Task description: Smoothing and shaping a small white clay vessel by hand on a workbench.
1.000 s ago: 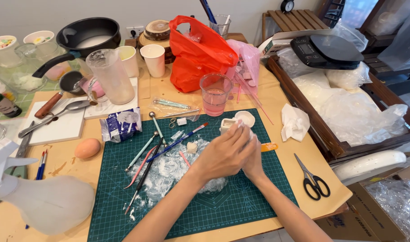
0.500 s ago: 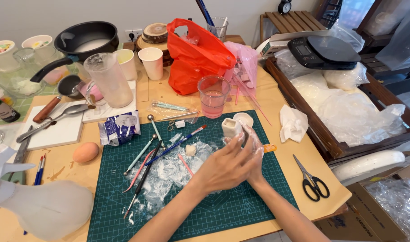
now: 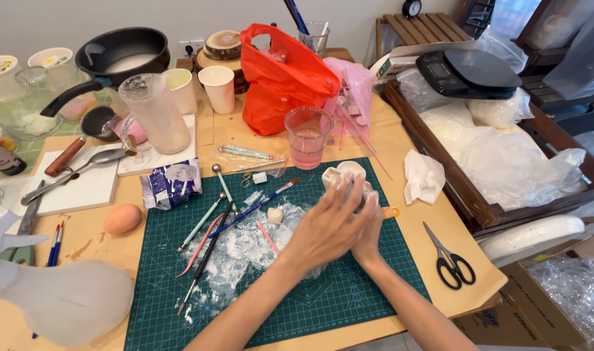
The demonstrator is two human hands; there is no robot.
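Head view: left hand point(image 3: 326, 227) laid over right hand point(image 3: 368, 224), pressed together above green mat point(image 3: 375, 286), grip contents hidden; shifted slightly right of earlier, beside white lump point(image 3: 344, 174)

I'm at a home craft table, w/ kitchen stuff mixed in: green cutting mat point(image 3: 349, 299) under my hands, modelling tools point(image 3: 222, 185) and brushes point(image 3: 55, 235), scissors point(image 3: 450, 259), a frying pan point(image 3: 118, 53), an egg point(image 3: 122, 218), paper cups point(image 3: 218, 88), a digital scale point(image 3: 467, 71) (on a wooden crate point(image 3: 440, 172)), plus a wooden chair point(image 3: 417, 25) at the back wall.
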